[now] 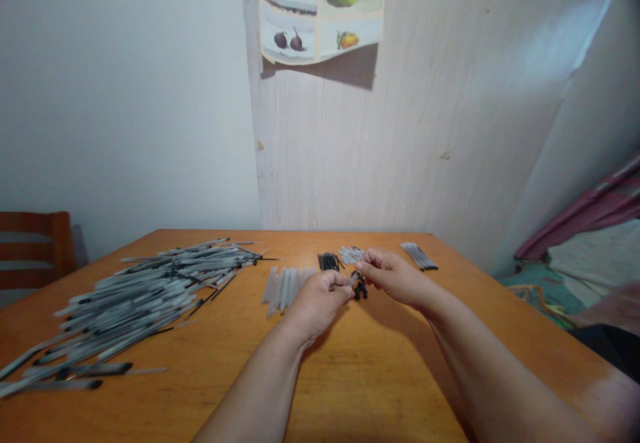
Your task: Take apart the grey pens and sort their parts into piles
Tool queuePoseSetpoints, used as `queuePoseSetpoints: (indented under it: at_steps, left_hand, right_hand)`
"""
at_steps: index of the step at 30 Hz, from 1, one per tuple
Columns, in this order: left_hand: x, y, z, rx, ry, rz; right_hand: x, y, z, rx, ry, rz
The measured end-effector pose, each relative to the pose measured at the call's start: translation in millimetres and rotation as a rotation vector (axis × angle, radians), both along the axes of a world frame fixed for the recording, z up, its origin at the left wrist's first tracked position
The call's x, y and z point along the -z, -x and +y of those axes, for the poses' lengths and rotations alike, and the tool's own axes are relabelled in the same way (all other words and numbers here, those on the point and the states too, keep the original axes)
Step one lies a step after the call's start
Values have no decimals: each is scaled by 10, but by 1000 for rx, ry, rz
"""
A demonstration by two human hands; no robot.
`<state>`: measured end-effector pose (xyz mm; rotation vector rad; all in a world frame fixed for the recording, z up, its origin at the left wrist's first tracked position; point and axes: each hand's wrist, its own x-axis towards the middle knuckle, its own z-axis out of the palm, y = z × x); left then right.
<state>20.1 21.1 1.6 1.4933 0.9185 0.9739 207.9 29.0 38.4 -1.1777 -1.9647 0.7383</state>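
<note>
My left hand (325, 296) is closed in a pinch above the middle of the table. Close by, my right hand (387, 274) pinches too, its fingertips just beyond the left ones. What each holds is too small to make out; a small pale and dark bit shows between the fingertips. Black small caps (361, 291) lie in a cluster just below the fingers. Beside my left hand is a row of translucent white tubes (283, 289), partly hidden by it. Behind the hands lie thin black rods (328, 261) and small clear pieces (351, 254).
A large loose pile of pen-like sticks (150, 289), grey-white with black ends, covers the table's left side. Several similar sticks with black ends (419, 256) lie side by side at the back right. The wooden table (370, 389) meets the wall; a chair (35, 249) stands left.
</note>
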Motion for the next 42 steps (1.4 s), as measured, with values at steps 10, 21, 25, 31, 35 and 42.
queuePoseSetpoints:
  at_steps: [10, 21, 25, 31, 35, 42]
  left_hand:
    - [-16, 3, -9, -12, -36, -2]
    - [-16, 32, -3, 83, 167, -190]
    - [-53, 48, -34, 112, 201, -198]
    - [-79, 56, -59, 138, 201, -179]
    - [-46, 43, -50, 121, 191, -189]
    - [-15, 6, -31, 89, 134, -172]
  right_hand:
    - [-17, 26, -8, 39, -36, -8]
    - [-58, -62, -40, -72, 119, 298]
    - [-55, -52, -43, -58, 138, 299]
    - [-30, -85, -23, -81, 159, 285]
    - [-6, -114, -6, -103, 192, 299]
    - [20, -124, 13, -96, 216, 306]
